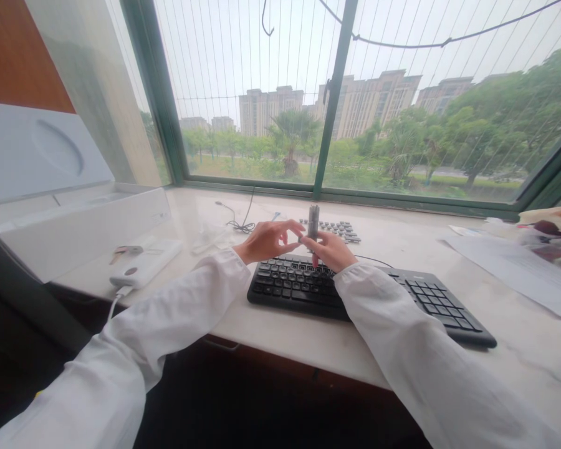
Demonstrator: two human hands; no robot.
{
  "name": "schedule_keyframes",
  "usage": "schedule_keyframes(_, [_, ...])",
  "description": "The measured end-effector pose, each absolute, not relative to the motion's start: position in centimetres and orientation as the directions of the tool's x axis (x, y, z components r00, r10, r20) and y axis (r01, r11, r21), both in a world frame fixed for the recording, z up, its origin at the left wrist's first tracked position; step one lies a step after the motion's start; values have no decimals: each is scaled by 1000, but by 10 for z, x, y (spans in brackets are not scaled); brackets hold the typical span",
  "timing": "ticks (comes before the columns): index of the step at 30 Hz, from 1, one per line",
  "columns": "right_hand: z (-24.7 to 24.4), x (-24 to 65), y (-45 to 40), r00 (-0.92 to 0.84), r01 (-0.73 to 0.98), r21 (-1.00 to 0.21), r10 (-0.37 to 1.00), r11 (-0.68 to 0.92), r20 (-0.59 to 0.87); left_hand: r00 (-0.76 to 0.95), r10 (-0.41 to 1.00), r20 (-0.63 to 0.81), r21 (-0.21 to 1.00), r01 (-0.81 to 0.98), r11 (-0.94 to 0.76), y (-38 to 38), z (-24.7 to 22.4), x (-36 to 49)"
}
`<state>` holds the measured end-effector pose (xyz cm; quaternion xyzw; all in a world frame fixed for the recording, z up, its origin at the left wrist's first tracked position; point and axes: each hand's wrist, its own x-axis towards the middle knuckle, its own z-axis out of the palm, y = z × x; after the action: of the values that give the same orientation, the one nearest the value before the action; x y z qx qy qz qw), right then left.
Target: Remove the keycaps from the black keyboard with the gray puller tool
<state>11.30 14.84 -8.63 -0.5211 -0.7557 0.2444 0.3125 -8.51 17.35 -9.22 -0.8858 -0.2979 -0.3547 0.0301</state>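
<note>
one ridged, upright grey bar (313, 219) — right hand (335, 251) clamped on it, left hand (266, 241) near, hold unclear

**Grey object (313, 219) upright over a black keyboard (292, 292)**

Your right hand (333, 251) grips the grey object, which rises above your fingers. Your left hand (268, 241) brings its fingertips in just beside them. The keyboard lies below your fingers; rows of small pieces (349, 232) lie just beyond. A tangled cable (242, 226) sits left of them, and a paper sheet (518, 269) well to their right.
</note>
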Motion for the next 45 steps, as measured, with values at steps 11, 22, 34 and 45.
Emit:
schedule_keyframes(11, [-88, 116, 150, -208, 629, -713, 951, 310, 229, 564, 491, 664, 127, 562, -817, 173, -92, -86])
schedule_keyframes(22, [-86, 115, 150, -185, 640, -711, 956, 292, 226, 562, 515, 648, 131, 583, -802, 175, -91, -87])
schedule_keyframes(34, [-87, 130, 157, 97, 939, -342, 918, 44, 384, 478, 587, 654, 136, 689, -712, 185, -92, -98])
schedule_keyframes(45, [-87, 141, 165, 79, 978, -209, 920, 3, 384, 411, 658, 631, 117, 788, -604, 197, -98, -107])
